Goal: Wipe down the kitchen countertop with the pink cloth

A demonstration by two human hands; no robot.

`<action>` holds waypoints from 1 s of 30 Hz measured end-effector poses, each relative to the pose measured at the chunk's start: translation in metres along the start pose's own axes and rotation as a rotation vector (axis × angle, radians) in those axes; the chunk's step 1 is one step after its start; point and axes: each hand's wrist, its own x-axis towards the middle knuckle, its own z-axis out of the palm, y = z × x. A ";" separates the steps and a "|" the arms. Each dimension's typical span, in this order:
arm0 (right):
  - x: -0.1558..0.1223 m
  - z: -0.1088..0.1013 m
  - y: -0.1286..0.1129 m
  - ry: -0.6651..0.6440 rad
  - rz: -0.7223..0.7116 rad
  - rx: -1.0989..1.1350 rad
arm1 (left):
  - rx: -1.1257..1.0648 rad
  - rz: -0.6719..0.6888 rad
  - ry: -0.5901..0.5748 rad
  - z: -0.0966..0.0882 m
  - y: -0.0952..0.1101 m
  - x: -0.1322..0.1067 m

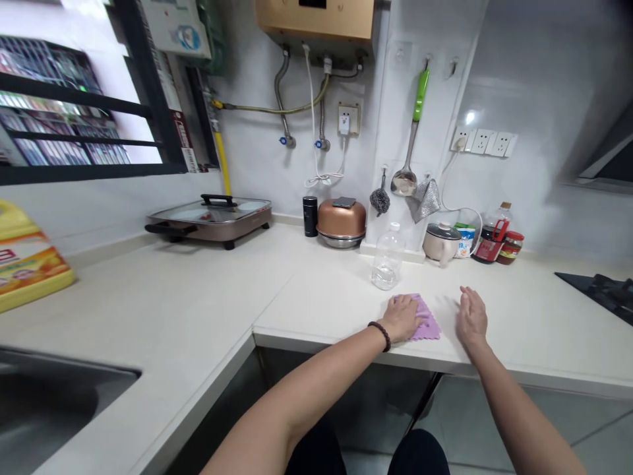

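Note:
A purple cloth (428, 324) with scalloped edges lies on the counter near its front edge. My left hand (401, 316), wearing a dark beaded bracelet (380, 335), grips the cloth from above and presses it to the counter; part of the cloth is hidden beneath my palm. To the right of the cloth, my right hand (472, 315) is open and holds nothing, with its fingers extended. A clear plastic bottle (387, 258) stands just behind my left hand, with a little clear liquid at the bottom.
An electric griddle (217, 218), black canister (310, 216) and copper-coloured pot (341, 219) line the back. A small lidded pot (440, 243) and jars (510, 247) stand right, before the stove (610, 290). Left are a yellow jug (30, 257) and sink (64, 369).

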 end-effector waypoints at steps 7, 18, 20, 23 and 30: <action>-0.006 0.002 -0.004 -0.103 -0.069 -0.008 | 0.155 -0.140 0.004 -0.039 -0.069 -0.035; -0.002 0.000 -0.011 -0.185 -0.028 -0.042 | -0.083 0.017 0.044 -0.034 -0.040 -0.018; -0.002 -0.001 -0.013 -0.209 -0.021 -0.049 | -0.033 0.041 -0.056 -0.027 -0.034 -0.019; -0.001 -0.002 -0.013 -0.233 -0.019 -0.048 | 0.024 0.050 -0.117 -0.021 -0.033 -0.019; -0.002 -0.003 -0.006 -0.265 0.029 -0.038 | 0.114 0.018 -0.048 -0.027 -0.045 -0.029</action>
